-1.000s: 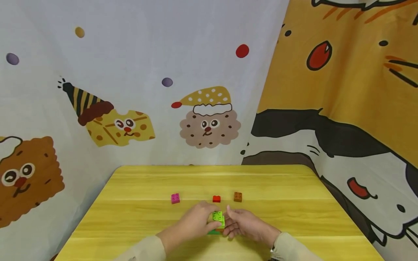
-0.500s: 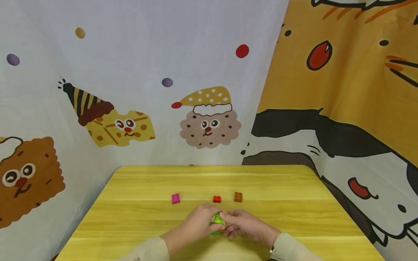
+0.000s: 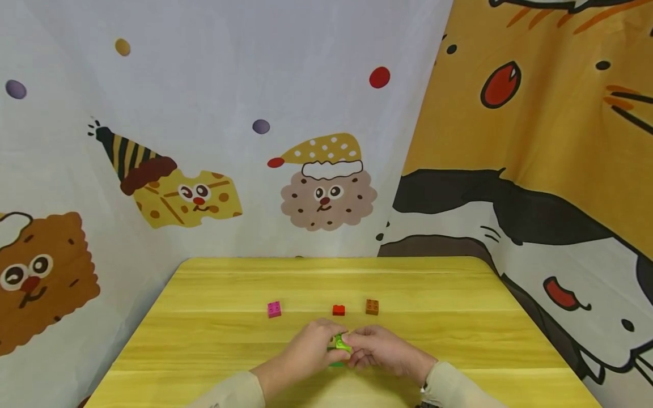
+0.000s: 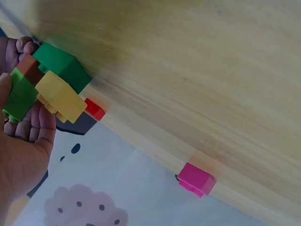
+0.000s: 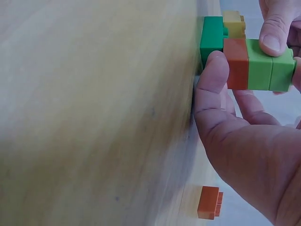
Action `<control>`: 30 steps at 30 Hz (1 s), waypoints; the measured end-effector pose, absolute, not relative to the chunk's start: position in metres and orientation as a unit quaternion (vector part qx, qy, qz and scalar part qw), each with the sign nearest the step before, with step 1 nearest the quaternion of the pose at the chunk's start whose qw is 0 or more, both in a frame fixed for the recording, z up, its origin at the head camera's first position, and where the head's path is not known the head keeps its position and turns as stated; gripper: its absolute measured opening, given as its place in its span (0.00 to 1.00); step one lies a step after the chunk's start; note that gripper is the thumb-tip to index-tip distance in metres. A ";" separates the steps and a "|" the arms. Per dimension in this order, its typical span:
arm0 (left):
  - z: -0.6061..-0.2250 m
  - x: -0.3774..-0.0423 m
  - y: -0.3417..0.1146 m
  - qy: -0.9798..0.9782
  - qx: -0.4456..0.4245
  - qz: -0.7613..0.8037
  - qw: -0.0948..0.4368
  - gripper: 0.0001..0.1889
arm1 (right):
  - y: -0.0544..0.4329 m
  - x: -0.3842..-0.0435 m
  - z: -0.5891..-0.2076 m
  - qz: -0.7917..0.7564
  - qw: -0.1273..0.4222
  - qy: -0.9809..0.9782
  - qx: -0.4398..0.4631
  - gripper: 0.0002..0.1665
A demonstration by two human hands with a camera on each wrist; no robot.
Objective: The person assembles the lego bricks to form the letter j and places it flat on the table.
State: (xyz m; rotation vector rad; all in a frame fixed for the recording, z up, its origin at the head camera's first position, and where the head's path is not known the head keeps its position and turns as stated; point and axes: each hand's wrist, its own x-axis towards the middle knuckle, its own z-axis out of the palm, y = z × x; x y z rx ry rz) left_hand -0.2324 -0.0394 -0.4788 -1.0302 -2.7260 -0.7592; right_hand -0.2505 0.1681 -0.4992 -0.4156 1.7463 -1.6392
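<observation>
Between both hands, near the table's front, stands a small stack of toy building bricks. In the right wrist view it shows a dark green brick (image 5: 211,40) at the bottom, an orange-brown brick (image 5: 235,66) on that, then two light green bricks (image 5: 259,73). A yellow brick (image 4: 61,96) sits on the dark green one beside them. My left hand (image 3: 308,343) grips the stack, thumb on the light green bricks. My right hand (image 3: 386,348) has its thumb on the top light green brick in the head view, and another fingertip at the orange-brown brick. Its thumb is mostly cut off in the right wrist view.
Beyond the hands a pink brick (image 3: 274,309), a red brick (image 3: 339,310) and a second orange-brown brick (image 3: 372,307) lie in a row on the wooden table (image 3: 229,283). A curtain (image 3: 204,85) printed with cartoon figures hangs behind the table's far edge.
My right thumb, raised beside the stack a second ago, has come down onto the top light green brick. The left hand has shifted slightly right, still gripping the stack. The loose bricks stay put.
</observation>
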 end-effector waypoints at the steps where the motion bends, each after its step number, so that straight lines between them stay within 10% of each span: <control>1: -0.479 -0.232 -0.040 -0.903 -0.341 -0.254 0.065 0.20 | 0.168 -0.251 -0.499 -0.633 0.349 0.673 -0.157 0.25; 30: -0.489 -0.231 -0.094 -0.931 -0.253 -0.264 0.020 0.33 | 0.171 -0.252 -0.503 -0.623 0.354 0.680 -0.155 0.33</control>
